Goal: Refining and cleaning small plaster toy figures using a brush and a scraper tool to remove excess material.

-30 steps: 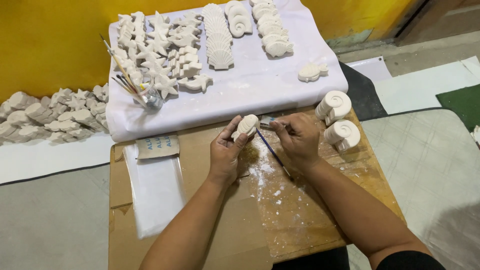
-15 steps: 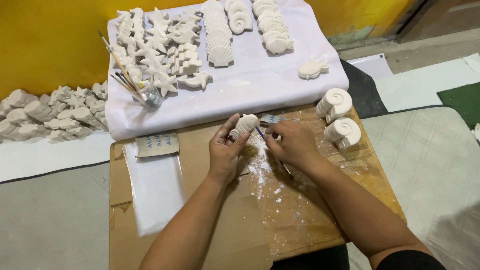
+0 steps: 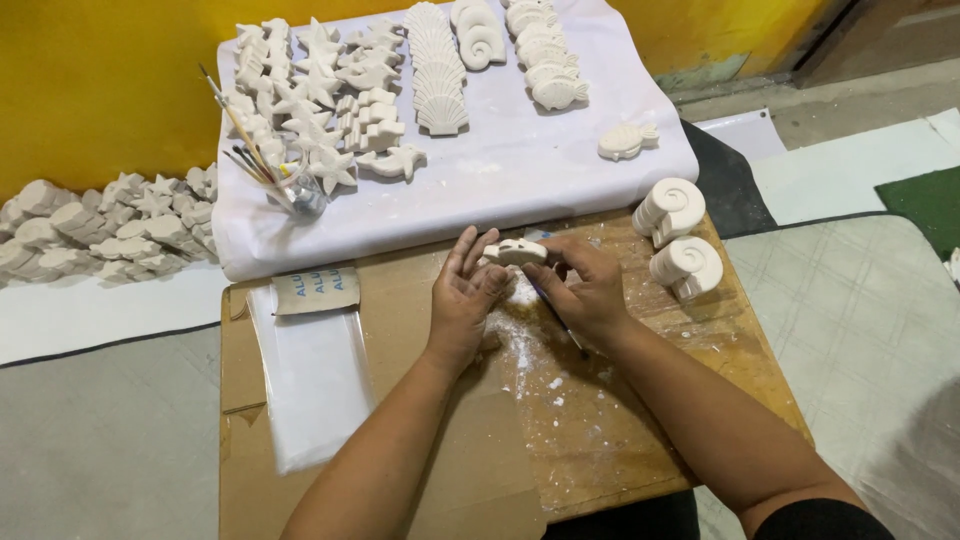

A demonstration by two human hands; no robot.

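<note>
The plaster figure (image 3: 515, 251) now lies flat between both hands above the dusty counter (image 3: 600, 420), turned from upright, the left hand (image 3: 466, 290) and right hand (image 3: 585, 285) each grasping 1 end.

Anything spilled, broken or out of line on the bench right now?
White dust is scattered over the cardboard below both hands. One fish figure lies apart from the neat rows on the white cloth. Nothing looks broken.

Over a brown cardboard-covered worktop (image 3: 400, 470) dusted with white powder, the left hand (image 3: 462, 297) and right hand (image 3: 585, 287) together hold a small white plaster fish-shaped casting (image 3: 516, 252). Two white plaster spiral shells (image 3: 678, 240) stand just right of them. Beyond, a white cloth (image 3: 520, 185) carries rows of similar plaster figures.
</note>
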